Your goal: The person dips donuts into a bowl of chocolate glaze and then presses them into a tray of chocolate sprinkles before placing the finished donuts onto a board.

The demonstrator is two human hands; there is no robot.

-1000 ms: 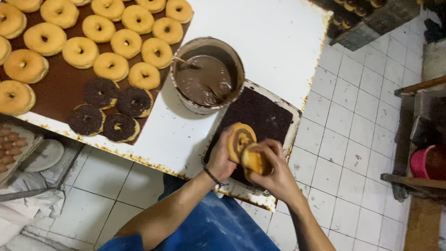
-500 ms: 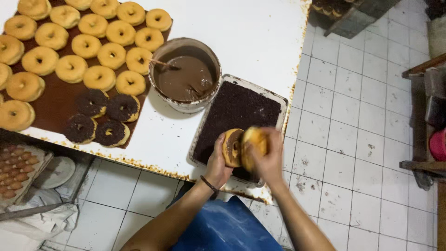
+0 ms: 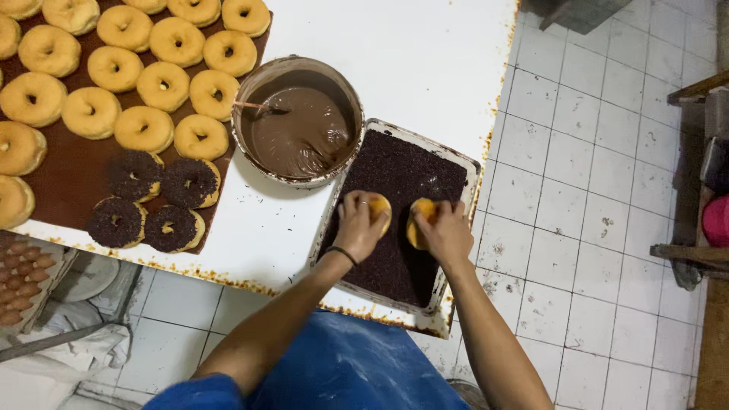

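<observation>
Sprinkle tray, doughnut in each hand

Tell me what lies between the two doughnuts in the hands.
In the head view, only dark sprinkles in the tray show between the left doughnut and the right doughnut.

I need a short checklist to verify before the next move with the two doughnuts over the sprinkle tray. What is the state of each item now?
1. Left hand grips a doughnut: ok.
2. Right hand grips the other doughnut: ok.
3. Both doughnuts are above the sprinkle tray, not over the table edge: ok.
4. Tray holds enough dark sprinkles: ok, they cover the bottom.
5. Undersides of the doughnuts fully coated: cannot tell, hidden by the hands.
6. Free space on the brown sheet beside the four sprinkled doughnuts: ok.
</observation>
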